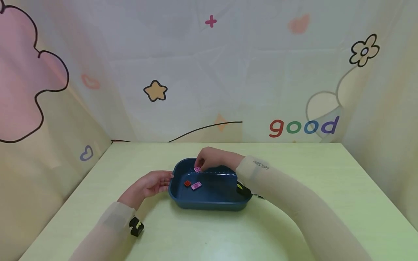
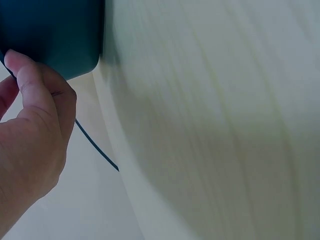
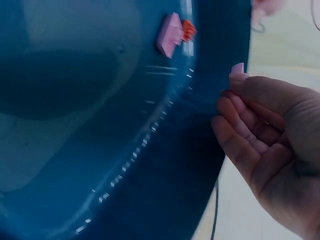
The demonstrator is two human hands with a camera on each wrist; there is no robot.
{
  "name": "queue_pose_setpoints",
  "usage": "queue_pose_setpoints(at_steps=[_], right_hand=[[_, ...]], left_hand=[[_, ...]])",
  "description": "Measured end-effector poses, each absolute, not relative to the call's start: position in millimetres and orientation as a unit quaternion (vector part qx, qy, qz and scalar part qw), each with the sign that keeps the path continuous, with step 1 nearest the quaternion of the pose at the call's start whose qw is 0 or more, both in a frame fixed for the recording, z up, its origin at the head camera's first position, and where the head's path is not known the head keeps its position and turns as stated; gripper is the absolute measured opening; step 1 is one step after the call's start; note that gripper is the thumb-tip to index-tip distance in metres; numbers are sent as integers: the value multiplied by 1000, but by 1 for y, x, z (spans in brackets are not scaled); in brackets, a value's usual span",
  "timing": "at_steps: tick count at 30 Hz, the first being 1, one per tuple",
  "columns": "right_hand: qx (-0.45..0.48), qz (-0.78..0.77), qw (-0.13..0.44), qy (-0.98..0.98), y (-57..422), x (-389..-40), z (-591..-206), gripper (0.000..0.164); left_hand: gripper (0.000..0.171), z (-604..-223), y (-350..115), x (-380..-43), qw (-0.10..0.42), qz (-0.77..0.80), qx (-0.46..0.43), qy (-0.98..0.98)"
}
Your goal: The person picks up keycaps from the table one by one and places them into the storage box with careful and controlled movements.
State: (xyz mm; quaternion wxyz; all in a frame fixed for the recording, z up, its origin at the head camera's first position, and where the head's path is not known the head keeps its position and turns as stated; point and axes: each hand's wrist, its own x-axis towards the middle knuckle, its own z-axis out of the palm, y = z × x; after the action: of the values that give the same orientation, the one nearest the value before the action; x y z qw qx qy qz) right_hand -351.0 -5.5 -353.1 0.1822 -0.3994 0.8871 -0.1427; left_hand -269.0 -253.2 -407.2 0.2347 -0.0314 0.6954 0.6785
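A dark blue tray (image 1: pixel 212 206) stands on the table in the head view. At its left end, my left hand (image 1: pixel 153 183) holds the rim; thumb and fingers meet at that rim in the left wrist view. My right hand (image 1: pixel 213 158) reaches over the tray's far side and pinches a small pink toy brick (image 1: pixel 197 169) between thumb and fingers. The brick's tip shows past the fingertips in the right wrist view. Inside the tray, a second pink brick (image 1: pixel 196 185) lies close beside a smaller red-orange brick (image 1: pixel 187 183), toward the left end.
The pale green table (image 1: pixel 205 235) runs back to a printed cloth backdrop (image 1: pixel 196 72), with cloth at both sides. Black wrist devices show on the left sleeve (image 1: pixel 101 226) and the right sleeve (image 1: pixel 294 199). The right forearm passes over the tray's right end.
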Motion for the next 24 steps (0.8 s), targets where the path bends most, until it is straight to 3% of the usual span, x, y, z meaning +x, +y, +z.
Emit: queue_pose_setpoints(at_steps=[24], right_hand=[[-385,-116,152,903,-31,-342,-388,20]], left_hand=[[52,-403,-252,-266,231,676,-48,698]])
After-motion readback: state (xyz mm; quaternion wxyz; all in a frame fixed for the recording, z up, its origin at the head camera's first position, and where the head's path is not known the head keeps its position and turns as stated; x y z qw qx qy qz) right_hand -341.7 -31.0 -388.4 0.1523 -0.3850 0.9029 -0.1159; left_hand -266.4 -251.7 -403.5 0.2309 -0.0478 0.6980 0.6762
